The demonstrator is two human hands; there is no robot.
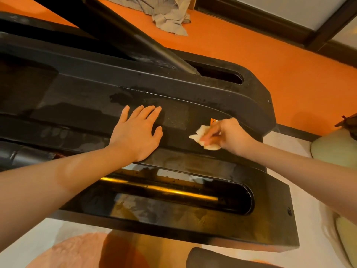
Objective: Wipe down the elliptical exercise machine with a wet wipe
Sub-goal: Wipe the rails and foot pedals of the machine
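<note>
On the elliptical's black base cover [193, 113], the left hand [138, 132] lies spread flat while the right hand [229, 135] pinches a crumpled wet wipe [201, 137], which could snag the orange sticker [213, 120].

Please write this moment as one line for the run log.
left hand: flat on black elliptical base | right hand: pinches crumpled white wet wipe on base | stage: wiping

Right hand [229, 133] half covers orange label [213, 120]; its print unreadable.
</note>
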